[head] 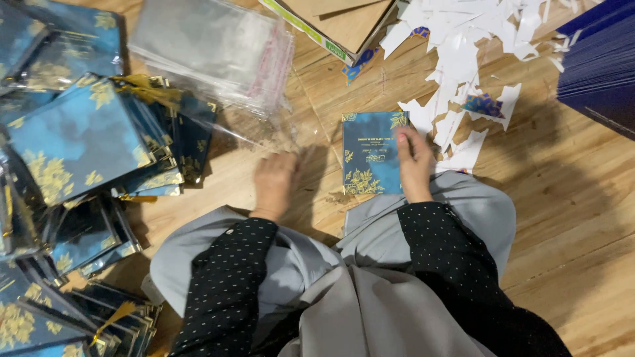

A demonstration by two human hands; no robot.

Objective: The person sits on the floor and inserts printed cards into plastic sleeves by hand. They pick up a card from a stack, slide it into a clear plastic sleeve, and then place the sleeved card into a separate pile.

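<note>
Seen from above, seated on a wooden floor, grey cloth over the knees, dark dotted sleeves on both arms. Right hand pressed down on the right edge of a blue card with gold flowers, fingers flat along the edge and the grip closed around nothing, just pinning the card flat on the floor in front of the right knee. Left hand blurred, palm down, at the near edge of a loose clear plastic sleeve lying on the floor; impossible to tell whether its grip has hold of the sleeve or only rests there. Just beyond that, a thick stack of clear sleeves. Left of the left hand, heaped piles of sleeved blue-and-gold cards, spilling down along the left side of the view. Beside the card on the right, a scatter of torn white paper scraps, some touching the card's upper right corner. At the top, a flat cardboard box. In the upper right corner, a stack of dark blue sheets.
</note>
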